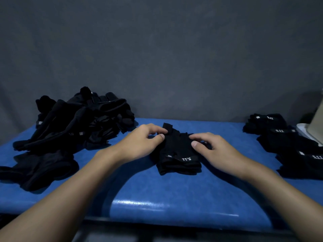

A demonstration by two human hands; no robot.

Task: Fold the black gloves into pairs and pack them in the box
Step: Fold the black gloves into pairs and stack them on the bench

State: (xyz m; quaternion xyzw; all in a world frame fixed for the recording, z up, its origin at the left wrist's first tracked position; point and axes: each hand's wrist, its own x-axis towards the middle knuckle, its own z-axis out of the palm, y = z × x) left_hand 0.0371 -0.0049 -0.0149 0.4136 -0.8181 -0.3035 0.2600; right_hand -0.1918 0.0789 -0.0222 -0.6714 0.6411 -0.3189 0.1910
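Observation:
A pair of black gloves [178, 154] with a white "5.11" mark lies stacked in the middle of the blue table [139, 189]. My left hand [141, 142] pinches its left edge near the glove fingers. My right hand [209, 151] grips its right side with curled fingers. A heap of loose black gloves [78, 119] sits at the back left. Folded pairs [286, 142] lie in a row at the right. A pale box [316, 124] shows only partly at the right edge.
Another loose bunch of black gloves [40, 168] lies at the front left. A grey wall [157, 58] stands right behind the table. The table's front edge [174, 222] runs below my forearms.

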